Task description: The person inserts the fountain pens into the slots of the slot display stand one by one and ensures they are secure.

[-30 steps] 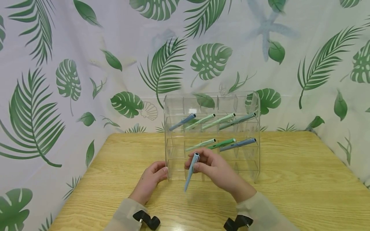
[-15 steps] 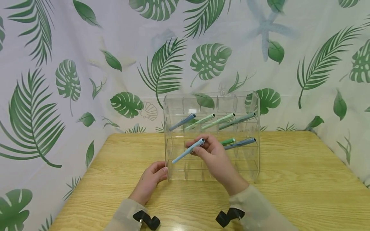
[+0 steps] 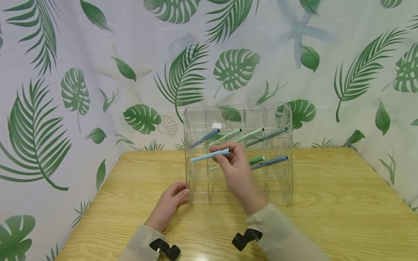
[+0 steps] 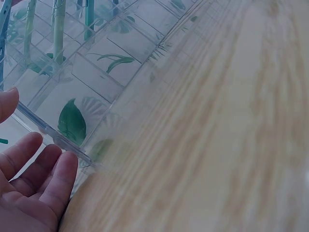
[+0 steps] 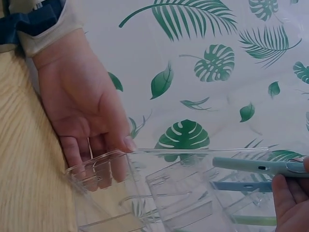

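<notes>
My right hand pinches a light blue pen between thumb and fingers. The pen lies nearly level in front of the left part of a clear tiered pen rack; whether it touches the rack cannot be told. My left hand holds the rack's lower left side edge. In the left wrist view, that side panel runs between its thumb and fingers. The upper row bears a blue pen, two pale green pens and a grey-green pen. Below lie a green pen, a blue-grey pen and a partly hidden pale green one.
The rack stands on a wood-grain table. Behind it hangs a white cloth with green leaf prints. A black wrist mount sits on the right sleeve, and another on the left.
My right hand has moved up with the light blue pen, which has turned from steeply tilted to nearly level. My left hand has stayed at the rack's side.
</notes>
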Motion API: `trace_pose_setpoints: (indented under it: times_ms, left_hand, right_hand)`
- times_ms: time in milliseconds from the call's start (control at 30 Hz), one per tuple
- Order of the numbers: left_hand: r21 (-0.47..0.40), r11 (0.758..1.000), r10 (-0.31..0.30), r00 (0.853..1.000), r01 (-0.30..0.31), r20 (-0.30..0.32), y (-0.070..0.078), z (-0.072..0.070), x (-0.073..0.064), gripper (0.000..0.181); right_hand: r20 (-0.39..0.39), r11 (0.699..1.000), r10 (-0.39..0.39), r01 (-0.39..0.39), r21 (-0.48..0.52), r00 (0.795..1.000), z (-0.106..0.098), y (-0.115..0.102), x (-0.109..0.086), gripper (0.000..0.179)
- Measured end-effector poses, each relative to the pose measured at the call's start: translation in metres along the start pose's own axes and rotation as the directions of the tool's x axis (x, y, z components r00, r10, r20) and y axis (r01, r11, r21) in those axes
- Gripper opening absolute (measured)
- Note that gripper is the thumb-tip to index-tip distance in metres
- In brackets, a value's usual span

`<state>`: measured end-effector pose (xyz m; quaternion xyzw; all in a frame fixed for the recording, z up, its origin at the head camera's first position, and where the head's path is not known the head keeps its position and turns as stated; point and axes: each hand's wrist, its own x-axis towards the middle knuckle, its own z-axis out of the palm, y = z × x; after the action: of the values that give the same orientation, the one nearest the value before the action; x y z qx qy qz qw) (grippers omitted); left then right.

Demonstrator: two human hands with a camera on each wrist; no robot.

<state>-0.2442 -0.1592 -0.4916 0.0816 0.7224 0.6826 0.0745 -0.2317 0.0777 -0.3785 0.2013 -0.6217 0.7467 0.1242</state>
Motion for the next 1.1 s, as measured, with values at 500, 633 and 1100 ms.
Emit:
trace_pose_setpoints:
  times_ms: [500,633,1100]
  left_hand:
    - [-0.007,1.000,-0.007,1.000,0.007,0.009,0.001,0.002,0.000,0.050]
    - [-0.009,1.000,0.000,1.000,0.000,0.006,0.001,0.002,0.001,0.050]
    - [0.002,1.000,0.013,0.999,-0.013,0.032,-0.003,-0.002,0.002,0.061]
  right_hand:
    - [-0.002,0.954,0.078,-0.075,-0.291,0.997,0.007,0.022,-0.005,0.021]
    - [0.014,0.943,0.091,-0.082,-0.323,0.996,0.006,0.024,-0.003,0.023]
    - [0.055,0.912,0.169,-0.135,-0.388,0.984,0.013,0.023,0.008,0.028]
